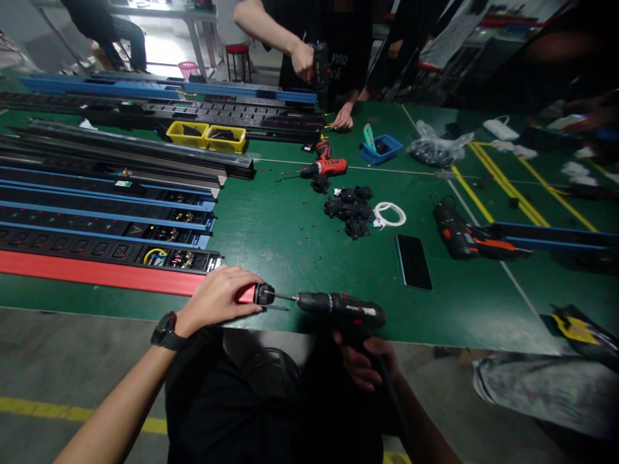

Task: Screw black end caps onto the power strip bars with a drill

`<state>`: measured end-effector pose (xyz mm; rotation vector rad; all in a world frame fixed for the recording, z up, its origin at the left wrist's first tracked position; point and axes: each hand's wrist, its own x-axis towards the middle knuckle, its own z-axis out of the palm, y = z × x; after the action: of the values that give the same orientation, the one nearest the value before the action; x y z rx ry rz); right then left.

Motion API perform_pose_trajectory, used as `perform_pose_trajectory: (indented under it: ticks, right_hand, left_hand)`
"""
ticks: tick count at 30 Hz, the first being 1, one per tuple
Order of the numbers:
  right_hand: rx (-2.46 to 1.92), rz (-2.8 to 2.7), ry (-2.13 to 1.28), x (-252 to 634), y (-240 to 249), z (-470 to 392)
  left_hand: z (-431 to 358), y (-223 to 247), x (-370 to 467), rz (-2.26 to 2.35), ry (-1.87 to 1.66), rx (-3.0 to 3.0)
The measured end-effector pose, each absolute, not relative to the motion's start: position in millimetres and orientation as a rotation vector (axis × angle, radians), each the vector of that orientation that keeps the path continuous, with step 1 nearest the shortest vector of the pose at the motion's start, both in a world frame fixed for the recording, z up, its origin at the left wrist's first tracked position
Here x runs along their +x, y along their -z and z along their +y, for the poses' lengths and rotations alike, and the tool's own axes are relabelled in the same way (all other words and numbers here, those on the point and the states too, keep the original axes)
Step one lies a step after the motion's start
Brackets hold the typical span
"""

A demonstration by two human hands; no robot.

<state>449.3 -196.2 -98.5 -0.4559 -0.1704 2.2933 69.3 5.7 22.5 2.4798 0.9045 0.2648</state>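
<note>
My left hand point(222, 298) wraps over the end of a long red power strip housing point(106, 272) along the table's near edge. A black end cap point(264, 294) shows at its tip, just past my fingers. My right hand point(362, 361) grips a black cordless drill point(341, 309) by its handle, partly in shadow. The drill's long bit point(284, 296) points left and reaches the end cap. Below the bit, a thin dark rod point(275, 308) sticks out by my left thumb. What the bit meets inside the cap is too small to tell.
Blue-edged power strips point(97, 212) lie at left. Ahead are yellow bins point(207, 135), a red drill point(324, 169), black parts point(348, 209), a white cable coil point(389, 214) and a phone point(413, 261). Another drill point(454, 229) lies at right. A co-worker's hand point(303, 61) holds a drill opposite.
</note>
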Motion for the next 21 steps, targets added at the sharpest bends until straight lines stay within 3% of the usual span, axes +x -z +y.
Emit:
perform_pose_trajectory:
  ticks: [21]
  right_hand:
    - [-0.461,-0.139,-2.318,447.8,103.1,-195.5]
  left_hand:
    - [4.2,-24.6,70.7,0.894,-0.261,2.504]
